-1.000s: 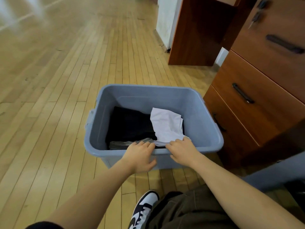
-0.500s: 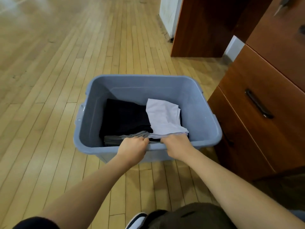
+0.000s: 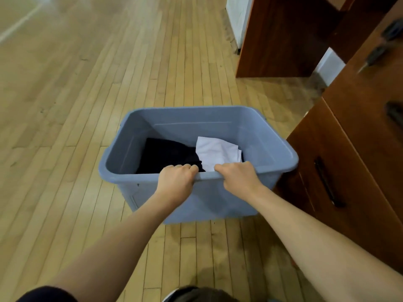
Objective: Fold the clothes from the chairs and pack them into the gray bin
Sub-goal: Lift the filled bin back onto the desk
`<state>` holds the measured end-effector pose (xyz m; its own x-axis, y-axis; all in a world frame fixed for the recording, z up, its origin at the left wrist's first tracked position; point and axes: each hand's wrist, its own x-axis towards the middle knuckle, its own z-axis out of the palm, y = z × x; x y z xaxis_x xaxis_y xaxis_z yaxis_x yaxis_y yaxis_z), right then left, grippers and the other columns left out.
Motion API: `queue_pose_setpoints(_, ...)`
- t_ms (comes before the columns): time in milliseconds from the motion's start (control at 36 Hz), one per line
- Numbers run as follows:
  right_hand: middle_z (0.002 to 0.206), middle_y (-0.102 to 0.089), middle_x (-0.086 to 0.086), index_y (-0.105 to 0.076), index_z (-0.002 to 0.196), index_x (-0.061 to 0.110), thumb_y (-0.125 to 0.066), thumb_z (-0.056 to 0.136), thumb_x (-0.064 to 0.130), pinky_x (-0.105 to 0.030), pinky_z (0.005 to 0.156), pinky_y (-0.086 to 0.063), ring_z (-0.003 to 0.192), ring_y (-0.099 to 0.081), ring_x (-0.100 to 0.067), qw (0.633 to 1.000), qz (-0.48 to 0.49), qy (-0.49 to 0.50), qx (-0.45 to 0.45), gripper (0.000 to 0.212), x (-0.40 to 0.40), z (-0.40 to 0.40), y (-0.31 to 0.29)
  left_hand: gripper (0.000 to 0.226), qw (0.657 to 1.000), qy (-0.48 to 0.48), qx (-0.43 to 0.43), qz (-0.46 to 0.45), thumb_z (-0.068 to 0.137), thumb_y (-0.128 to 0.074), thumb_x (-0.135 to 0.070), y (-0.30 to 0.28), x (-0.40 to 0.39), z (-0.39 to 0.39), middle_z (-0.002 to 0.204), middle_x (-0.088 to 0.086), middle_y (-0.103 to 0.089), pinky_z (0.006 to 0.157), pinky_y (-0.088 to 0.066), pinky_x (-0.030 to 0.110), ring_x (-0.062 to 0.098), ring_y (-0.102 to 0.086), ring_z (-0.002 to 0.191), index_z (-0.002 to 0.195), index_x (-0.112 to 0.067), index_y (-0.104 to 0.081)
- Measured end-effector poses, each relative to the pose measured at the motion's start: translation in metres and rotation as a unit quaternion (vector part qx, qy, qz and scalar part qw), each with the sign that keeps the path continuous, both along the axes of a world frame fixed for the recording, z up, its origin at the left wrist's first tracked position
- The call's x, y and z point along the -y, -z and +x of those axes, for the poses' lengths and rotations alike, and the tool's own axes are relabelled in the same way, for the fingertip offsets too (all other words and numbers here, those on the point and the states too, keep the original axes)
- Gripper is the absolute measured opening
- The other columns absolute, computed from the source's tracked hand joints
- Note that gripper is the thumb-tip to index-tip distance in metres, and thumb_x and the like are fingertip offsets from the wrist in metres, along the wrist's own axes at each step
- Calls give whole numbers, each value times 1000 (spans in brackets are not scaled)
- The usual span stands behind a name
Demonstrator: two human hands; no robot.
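Observation:
The gray bin (image 3: pixel 270 147) is tilted, its near side raised off the wooden floor. Inside lie a folded black garment (image 3: pixel 168 153) on the left and a folded white garment (image 3: pixel 216 153) on the right. My left hand (image 3: pixel 176 182) grips the bin's near rim left of the middle, fingers curled over the edge. My right hand (image 3: pixel 237 177) grips the same rim just to the right, a short gap between the two hands. No chairs are in view.
A brown drawer cabinet (image 3: pixel 340 171) with black handles stands close against the bin's right side. Another brown wooden unit (image 3: pixel 281 35) and a white wall corner (image 3: pixel 237 16) are at the back right. Plank floor (image 3: pixel 76 105) stretches left and ahead.
Both hands went from resting on the near rim to gripping it, and the bin's near side has come up off the floor. The view has risen and shifted.

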<state>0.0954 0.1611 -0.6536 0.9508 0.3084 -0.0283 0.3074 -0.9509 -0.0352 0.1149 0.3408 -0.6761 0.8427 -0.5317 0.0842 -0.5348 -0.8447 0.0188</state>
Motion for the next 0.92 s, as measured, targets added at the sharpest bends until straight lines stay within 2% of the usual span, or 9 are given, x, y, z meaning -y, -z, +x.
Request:
queue_pose_setpoints(28, 43, -51, 0, -55, 58, 16, -78, 30, -4, -16, 53, 3, 33, -47, -22, 1000, 3, -1, 5, 41, 1, 0, -9, 41, 1000, -2, 0, 0, 37, -88, -11, -12, -1, -1, 43, -3, -42, 40, -17, 22, 18, -41, 31, 53, -17, -50)
queue_pose_setpoints(83, 38, -45, 1, -51, 53, 18, -78, 21, -2, -16, 53, 5, 28, -40, -21, 1000, 11, -7, 19, 47, 0, 1, -34, 40, 1000, -3, -5, -1, 38, -86, -9, -43, -3, -1, 43, -3, -41, 40, -17, 22, 18, -40, 31, 54, -17, -50)
queue_pose_setpoints(167, 41, -44, 2, -53, 56, 17, -78, 23, -2, -15, 53, 5, 31, -41, -20, 999, 9, -16, 27, 46, -4, 1, -79, 40, 1000, -8, -13, -3, 38, -85, -7, -91, -8, 0, 44, -3, -42, 41, -15, 22, 18, -40, 32, 55, -16, -51)
queue_pose_setpoints(278, 43, -42, 3, -55, 59, 15, -74, 24, -4, -15, 53, 5, 39, -43, -19, 998, 15, -14, 53, 45, -11, 4, -145, 41, 1000, -13, -1, -16, 35, -85, -5, -159, -16, 2, 44, -3, -41, 45, -3, 18, 18, -40, 33, 56, -15, -51)
queue_pose_setpoints(389, 45, -42, 4, -54, 63, 15, -74, 25, -5, -16, 54, 5, 43, -43, -19, 996, 14, -20, 83, 47, -24, 9, -226, 38, 1000, -9, 12, -19, 38, -85, -6, -245, -32, 7, 44, -3, -41, 41, -16, 21, 18, -40, 34, 56, -15, -52)
queue_pose_setpoints(472, 46, -43, 3, -53, 65, 15, -77, 25, -3, -17, 53, 5, 44, -44, -20, 994, 7, -32, 106, 50, -36, 14, -299, 38, 999, 4, 29, -16, 38, -85, -7, -314, -46, 15, 45, -3, -41, 41, -15, 21, 17, -40, 36, 57, -15, -52)
queue_pose_setpoints(611, 48, -49, 5, -57, 62, 15, -91, 27, 16, -19, 44, -13, 46, -51, -19, 991, -11, -20, 132, 49, -50, 25, -412, 42, 998, 31, 47, -15, 38, -88, -12, -429, -61, 32, 46, -4, -42, 41, -8, 21, 17, -41, 37, 58, -15, -51)
queue_pose_setpoints(750, 52, -54, 3, -59, 64, 13, -93, 28, 21, -19, 41, -20, 48, -56, -19, 982, -27, -11, 187, 50, -51, 37, -500, 43, 989, 75, 117, -47, 40, -92, -20, -519, -66, 53, 47, -3, -45, 48, 2, 16, 18, -44, 37, 59, -15, -53)
queue_pose_setpoints(917, 58, -60, -4, -60, 72, 8, -92, 38, 11, -22, 41, -26, 53, -61, -26, 972, -25, 15, 231, 47, -30, 31, -576, 45, 970, 132, 190, -68, 38, -92, -25, -595, -47, 65, 47, -3, -46, 44, -16, 21, 20, -47, 38, 57, -15, -52)
